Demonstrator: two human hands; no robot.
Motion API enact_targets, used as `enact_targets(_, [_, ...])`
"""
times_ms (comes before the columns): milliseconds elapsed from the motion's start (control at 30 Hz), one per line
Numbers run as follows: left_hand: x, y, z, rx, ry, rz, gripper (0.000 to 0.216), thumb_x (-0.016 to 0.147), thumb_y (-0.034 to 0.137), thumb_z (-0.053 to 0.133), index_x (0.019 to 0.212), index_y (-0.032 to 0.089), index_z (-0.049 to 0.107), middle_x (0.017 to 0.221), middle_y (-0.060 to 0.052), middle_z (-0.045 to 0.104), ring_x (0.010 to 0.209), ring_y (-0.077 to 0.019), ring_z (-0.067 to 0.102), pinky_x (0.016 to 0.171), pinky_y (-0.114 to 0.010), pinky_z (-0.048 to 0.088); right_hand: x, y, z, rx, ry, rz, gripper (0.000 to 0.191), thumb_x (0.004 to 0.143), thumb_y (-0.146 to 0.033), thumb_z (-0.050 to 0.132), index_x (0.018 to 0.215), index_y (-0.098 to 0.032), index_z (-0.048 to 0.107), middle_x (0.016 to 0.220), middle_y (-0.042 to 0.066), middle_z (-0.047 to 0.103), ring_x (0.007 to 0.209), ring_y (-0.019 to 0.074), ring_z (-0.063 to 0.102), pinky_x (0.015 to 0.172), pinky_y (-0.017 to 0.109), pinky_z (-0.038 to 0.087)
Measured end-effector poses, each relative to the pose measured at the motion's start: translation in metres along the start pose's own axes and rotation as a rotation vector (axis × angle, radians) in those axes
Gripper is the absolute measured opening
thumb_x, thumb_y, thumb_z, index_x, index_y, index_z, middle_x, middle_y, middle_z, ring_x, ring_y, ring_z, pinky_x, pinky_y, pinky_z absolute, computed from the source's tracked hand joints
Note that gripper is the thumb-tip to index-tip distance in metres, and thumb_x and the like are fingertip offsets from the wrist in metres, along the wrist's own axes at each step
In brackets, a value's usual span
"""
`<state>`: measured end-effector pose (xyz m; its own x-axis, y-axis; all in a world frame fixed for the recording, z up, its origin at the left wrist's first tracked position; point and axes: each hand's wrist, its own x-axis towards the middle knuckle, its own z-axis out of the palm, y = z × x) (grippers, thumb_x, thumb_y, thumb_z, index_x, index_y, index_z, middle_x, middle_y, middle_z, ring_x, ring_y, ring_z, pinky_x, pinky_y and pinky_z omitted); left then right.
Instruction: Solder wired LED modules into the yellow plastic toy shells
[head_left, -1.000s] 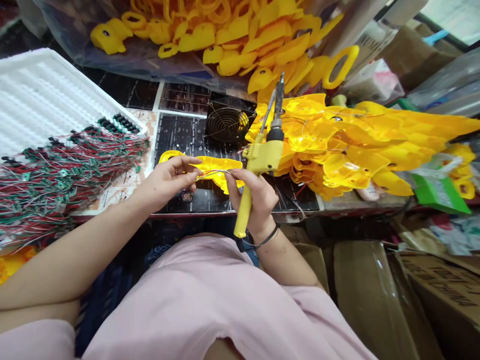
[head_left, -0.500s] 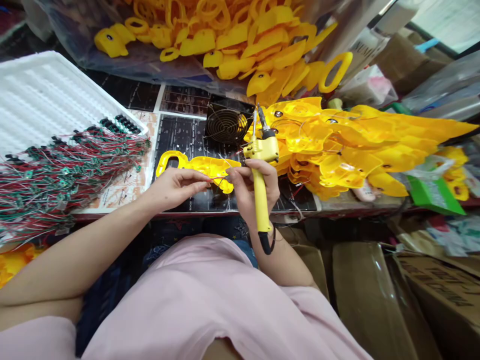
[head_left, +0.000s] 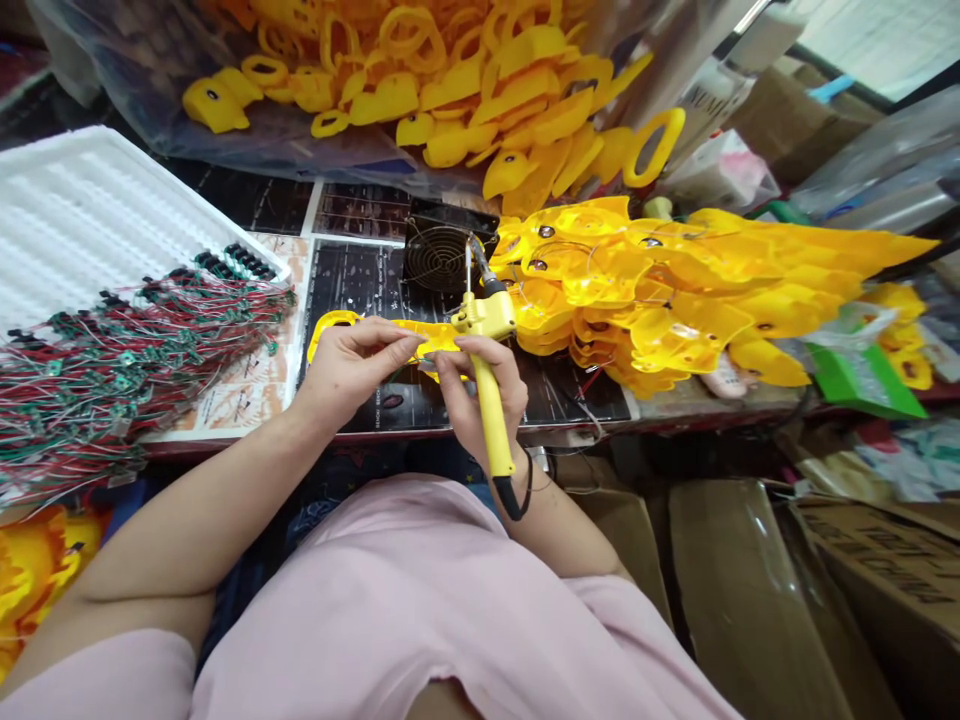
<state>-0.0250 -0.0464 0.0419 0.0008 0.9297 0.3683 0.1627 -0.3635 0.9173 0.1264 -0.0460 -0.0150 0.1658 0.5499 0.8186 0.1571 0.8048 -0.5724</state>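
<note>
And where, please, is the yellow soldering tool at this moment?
In the head view, the yellow soldering tool is in the right hand, near the picture's middle, its metal tip seen against the black fan.

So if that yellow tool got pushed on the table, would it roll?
The yellow tool probably wouldn't roll far: a chunky block sticks out from its straight handle. The black cord looks bendy, since it curves.

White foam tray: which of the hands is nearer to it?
Left. The left hand is to the right of the white foam tray; the right hand, with the yellow tool, is farther right.
</note>
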Motion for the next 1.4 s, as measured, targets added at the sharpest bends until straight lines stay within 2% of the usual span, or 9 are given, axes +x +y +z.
enact_targets(233, [0.001, 0.003, 0.0, 0.018, -0.02, -0.005, 0.031, 0.069, 0.053, 0.091, 0.074, 0.023, 0.084, 0.081, -0.006, 0.077, 0.08, -0.019, 0.069, 0.076, -0.033, 0.06, 0.003, -0.004, -0.004, -0.08, -0.084, -0.086, 0.027, 0.098, -0.016, 0.068, 0.12, -0.028, 0.057, 0.088, -0.005, 0.077, 0.071, 0.0118, 0.077, 0.072, 0.02, 0.065])
enact_targets(433, [0.004, 0.007, 0.0, -0.168, -0.074, -0.091, 0.041, 0.064, 0.058, 0.094, 0.068, 0.022, 0.076, 0.081, -0.003, 0.077, 0.077, -0.0183, 0.072, 0.075, -0.033, 0.063, 0.005, -0.001, -0.008, -0.055, -0.128, -0.088, 0.027, 0.099, -0.018, 0.068, 0.121, -0.029, 0.057, 0.094, -0.004, 0.077, 0.081, 0.0126, 0.079, 0.079, 0.022, 0.067])
enact_targets(600, [0.026, 0.041, -0.002, -0.246, 0.025, -0.069, 0.03, 0.081, 0.036, 0.089, 0.072, 0.019, 0.065, 0.084, -0.003, 0.076, 0.09, -0.0191, 0.075, 0.091, -0.034, 0.059, 0.011, 0.004, -0.026, -0.017, -0.004, -0.082, 0.031, 0.095, -0.02, 0.075, 0.12, -0.029, 0.06, 0.107, -0.001, 0.076, 0.092, 0.0151, 0.08, 0.082, 0.025, 0.069])
enact_targets(733, [0.051, 0.035, 0.008, -0.272, 0.11, 0.053, 0.024, 0.086, 0.022, 0.083, 0.075, 0.022, 0.062, 0.076, 0.002, 0.071, 0.085, -0.0143, 0.073, 0.096, -0.031, 0.055, 0.013, 0.006, -0.04, -0.064, 0.023, -0.116, 0.03, 0.095, -0.016, 0.073, 0.12, -0.028, 0.062, 0.106, -0.001, 0.076, 0.09, 0.0148, 0.08, 0.082, 0.025, 0.069])
enact_targets(867, [0.06, 0.0, 0.008, -0.056, 0.11, -0.034, 0.021, 0.085, 0.029, 0.08, 0.074, 0.022, 0.063, 0.078, 0.002, 0.07, 0.082, -0.0145, 0.07, 0.088, -0.031, 0.056, 0.01, 0.009, -0.055, -0.114, 0.018, -0.139, 0.032, 0.092, -0.01, 0.075, 0.117, -0.026, 0.065, 0.103, 0.0, 0.08, 0.09, 0.0159, 0.081, 0.085, 0.027, 0.069])
enact_targets(1000, [0.054, -0.022, -0.004, 0.301, -0.171, -0.113, 0.019, 0.079, 0.038, 0.078, 0.075, 0.02, 0.073, 0.073, -0.003, 0.072, 0.069, -0.0193, 0.066, 0.073, -0.035, 0.056, 0.004, 0.012, -0.077, -0.226, -0.103, -0.17, 0.025, 0.091, -0.01, 0.075, 0.109, -0.026, 0.068, 0.092, -0.001, 0.082, 0.079, 0.0163, 0.08, 0.075, 0.026, 0.069])
enact_targets(1200, [0.05, -0.023, 0.007, 0.893, -0.334, 0.252, 0.011, 0.081, 0.025, 0.069, 0.077, 0.024, 0.08, 0.085, -0.007, 0.077, 0.096, -0.0289, 0.068, 0.11, -0.056, 0.04, 0.004, 0.015, -0.099, -0.35, -0.242, -0.29, 0.006, 0.099, -0.027, 0.071, 0.103, -0.022, 0.07, 0.081, 0.001, 0.08, 0.066, 0.0151, 0.077, 0.063, 0.023, 0.063])
enact_targets(1333, [0.053, -0.021, 0.023, 0.999, -0.388, 0.295, 0.02, 0.084, 0.023, 0.062, 0.075, 0.026, 0.08, 0.079, -0.007, 0.076, 0.095, -0.0298, 0.066, 0.108, -0.057, 0.038, 0.003, 0.017, -0.103, -0.385, -0.241, -0.323, 0.035, 0.105, -0.043, 0.06, 0.131, -0.021, 0.065, 0.085, 0.004, 0.081, 0.066, 0.0168, 0.076, 0.064, 0.026, 0.063])
enact_targets(1400, [0.054, -0.02, 0.027, 1.031, -0.412, 0.287, 0.02, 0.085, 0.024, 0.061, 0.076, 0.026, 0.08, 0.079, -0.007, 0.076, 0.094, -0.0299, 0.066, 0.107, -0.056, 0.039, 0.0, 0.016, -0.107, -0.417, -0.154, -0.304, 0.055, 0.103, -0.053, 0.059, 0.147, -0.02, 0.054, 0.095, 0.008, 0.081, 0.072, 0.019, 0.078, 0.066, 0.027, 0.065])
